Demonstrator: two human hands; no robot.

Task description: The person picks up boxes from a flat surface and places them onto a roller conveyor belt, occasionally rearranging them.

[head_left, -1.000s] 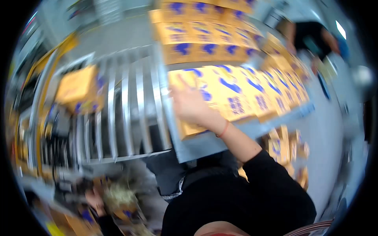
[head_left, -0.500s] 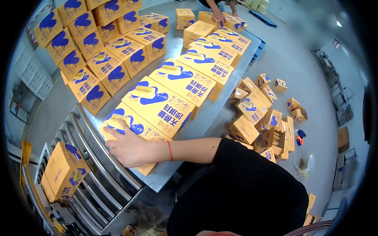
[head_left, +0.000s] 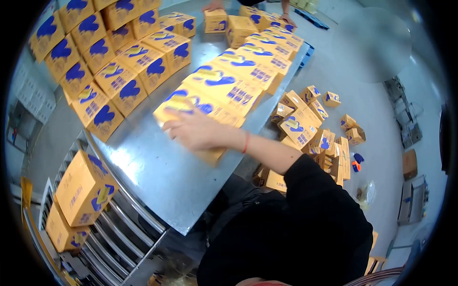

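My right hand (head_left: 193, 131), slightly blurred, lies with spread fingers against the near end of a row of yellow cartons. It touches the end carton (head_left: 224, 116), which is printed in blue with a picture of a yellow bar. The other cartons of the row, such as this one (head_left: 234, 90), stand side by side along the right edge of the metal table (head_left: 162, 190). A red string circles my right wrist. My left hand is out of view.
Yellow cartons (head_left: 107, 90) are stacked at the table's left. Two cartons (head_left: 78, 190) sit on the roller conveyor (head_left: 126, 231). More cartons (head_left: 300, 124) are heaped on the floor to the right. At the far end, a co-worker's hands (head_left: 287, 20) are at other cartons.
My right hand and the row's end carton have moved away from the table's near end, baring more metal. The row stands tighter. The co-worker's hands have moved apart.
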